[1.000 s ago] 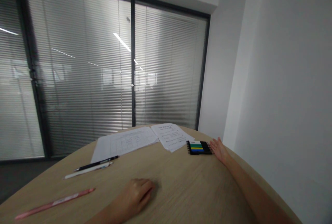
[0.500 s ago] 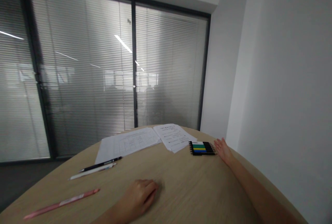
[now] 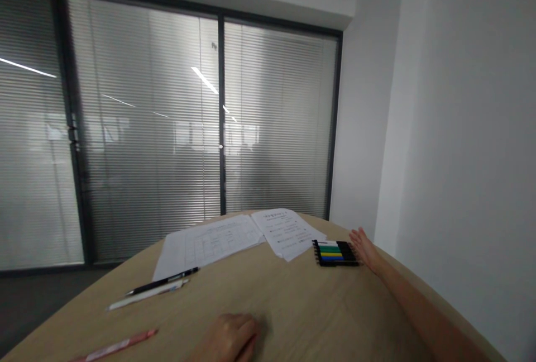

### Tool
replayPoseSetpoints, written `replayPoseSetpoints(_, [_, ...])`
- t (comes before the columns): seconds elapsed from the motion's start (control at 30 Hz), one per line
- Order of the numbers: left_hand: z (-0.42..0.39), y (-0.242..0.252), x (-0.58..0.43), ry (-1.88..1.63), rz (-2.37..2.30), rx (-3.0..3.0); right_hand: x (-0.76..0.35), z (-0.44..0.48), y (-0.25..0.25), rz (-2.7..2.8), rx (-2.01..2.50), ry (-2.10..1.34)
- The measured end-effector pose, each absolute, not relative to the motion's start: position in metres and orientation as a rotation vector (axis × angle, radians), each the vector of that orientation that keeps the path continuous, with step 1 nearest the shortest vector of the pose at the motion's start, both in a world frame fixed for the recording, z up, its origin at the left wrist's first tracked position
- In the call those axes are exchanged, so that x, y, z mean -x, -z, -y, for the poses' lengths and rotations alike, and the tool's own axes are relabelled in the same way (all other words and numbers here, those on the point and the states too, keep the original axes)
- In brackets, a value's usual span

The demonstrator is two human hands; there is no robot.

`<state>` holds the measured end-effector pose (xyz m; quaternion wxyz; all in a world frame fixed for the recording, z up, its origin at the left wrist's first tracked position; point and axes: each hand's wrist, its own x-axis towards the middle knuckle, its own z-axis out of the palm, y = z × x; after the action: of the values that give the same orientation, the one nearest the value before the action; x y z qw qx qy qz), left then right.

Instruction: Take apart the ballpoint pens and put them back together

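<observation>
My left hand rests closed on the wooden table, low in the view; nothing shows in its curled fingers. At the right, my right hand lies with fingers stretched out against the right edge of a black case with white, green, yellow and blue strips. Left of the case are printed papers, one sheet beside a wider one. A black pen and a white pen lie side by side at the left. Nearer to me is a pink pen, partly cut off by the frame.
The round wooden table has its curved far edge beyond the papers. Behind it stand glass panels with blinds in dark frames. A pale wall rises close to the table's right side.
The view has tilted up slightly, so the table and its items appear lower. My right hand now sits closer against the case, its fingers nearer together. My left hand remains closed.
</observation>
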<state>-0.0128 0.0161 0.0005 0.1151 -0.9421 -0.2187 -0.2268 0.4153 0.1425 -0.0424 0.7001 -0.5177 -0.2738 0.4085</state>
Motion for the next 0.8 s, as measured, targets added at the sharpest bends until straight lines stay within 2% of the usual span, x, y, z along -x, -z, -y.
replayPoseSetpoints(0.8, [-0.0170,0.0020,0.0131,0.595,0.709,2.788,-0.4120,-0.1466,0.0498,0.825,1.185,-0.828])
